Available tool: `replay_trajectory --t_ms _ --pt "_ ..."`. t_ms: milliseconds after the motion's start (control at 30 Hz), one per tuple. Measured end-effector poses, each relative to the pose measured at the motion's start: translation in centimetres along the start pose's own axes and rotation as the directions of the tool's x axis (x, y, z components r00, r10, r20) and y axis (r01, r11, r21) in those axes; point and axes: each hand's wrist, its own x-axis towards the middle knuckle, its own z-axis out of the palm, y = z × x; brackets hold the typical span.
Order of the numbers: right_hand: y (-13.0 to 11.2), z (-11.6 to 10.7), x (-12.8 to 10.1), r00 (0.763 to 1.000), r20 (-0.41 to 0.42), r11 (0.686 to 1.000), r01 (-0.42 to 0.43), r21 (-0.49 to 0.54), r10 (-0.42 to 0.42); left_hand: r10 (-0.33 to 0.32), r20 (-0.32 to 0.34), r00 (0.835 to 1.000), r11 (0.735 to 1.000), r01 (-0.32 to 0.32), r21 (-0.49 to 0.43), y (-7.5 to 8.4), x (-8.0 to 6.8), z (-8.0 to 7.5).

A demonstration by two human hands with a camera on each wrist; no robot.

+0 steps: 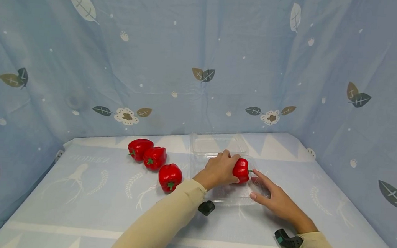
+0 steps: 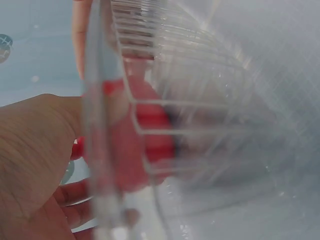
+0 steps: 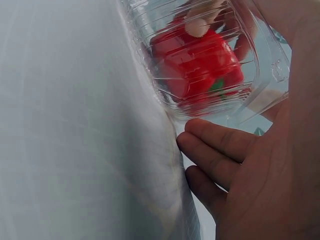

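My left hand (image 1: 218,169) grips a red bell pepper (image 1: 241,170) with its fingers over the top and the thumb on the near side. The pepper lies on its side, green stem pointing right, within the base of a clear plastic clamshell box (image 1: 219,197). Through the box's ribbed wall, the same pepper (image 2: 131,172) shows blurred in the left wrist view. Close to the box's right end, my right hand (image 1: 276,198) has its fingers extended and thumb apart, holding nothing. In the right wrist view its fingertips (image 3: 197,127) are right below the box wall.
Three more red peppers lie left of the box: one near my left forearm (image 1: 170,177), one in the middle (image 1: 155,158) and one farthest back (image 1: 140,149). The box's lid (image 1: 219,144) is folded back toward the patterned curtain (image 1: 175,53). A light blue cloth (image 1: 85,208) covers the table.
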Motion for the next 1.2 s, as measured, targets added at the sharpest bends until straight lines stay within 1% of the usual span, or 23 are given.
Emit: replay_trajectory --t_ms 100,233,367,500,600,700,867,933,1000,1100,1200 --pt "0.0 0.0 0.0 1.0 0.002 1.0 -0.002 0.001 0.002 0.004 -0.02 1.0 1.0 -0.004 -0.02 -0.1 -0.3 -0.3" --pt "0.1 0.0 0.2 1.0 -0.001 1.0 -0.002 -0.007 0.002 0.024 -0.075 0.997 0.999 -0.027 -0.047 -0.2 -0.8 -0.9" --pt "0.2 -0.2 0.3 1.0 -0.005 1.0 0.004 -0.01 -0.004 0.044 -0.111 0.993 0.997 -0.051 -0.061 -0.2 -1.5 -1.5" --pt "0.2 -0.2 0.3 1.0 -0.002 1.0 0.009 -0.011 -0.009 0.048 -0.15 0.987 0.993 -0.063 -0.101 -0.3 -2.7 -2.2" --pt "0.2 -0.1 0.2 1.0 -0.008 1.0 0.009 -0.007 -0.009 0.041 -0.191 0.981 0.986 -0.07 -0.149 -0.5 -4.0 -2.9" --pt "0.2 0.0 0.2 1.0 -0.007 1.0 -0.001 -0.002 0.001 0.017 -0.237 0.971 0.975 -0.069 -0.21 -1.3 -5.4 -3.5" --pt "0.1 0.3 0.4 1.0 0.001 1.0 -0.017 -0.003 0.017 -0.056 -0.306 0.95 0.946 -0.047 -0.32 -3.1 -7.2 -3.8" --pt "0.2 0.3 0.4 1.0 -0.002 1.0 -0.015 -0.004 0.015 -0.069 -0.318 0.946 0.94 -0.045 -0.338 -3.8 -7.7 -3.7" --pt "0.2 0.3 0.3 1.0 -0.007 1.0 -0.012 -0.009 0.012 -0.071 -0.321 0.944 0.938 -0.046 -0.345 -4.4 -8.1 -3.4" --pt "0.4 0.2 0.2 1.0 -0.008 1.0 -0.004 -0.017 0.004 -0.078 -0.324 0.943 0.936 -0.042 -0.35 -5.0 -8.6 -3.1" --pt "0.5 0.2 0.1 1.0 -0.007 1.0 0.002 -0.019 -0.002 -0.094 -0.339 0.936 0.931 -0.037 -0.363 -5.5 -9.2 -2.8"
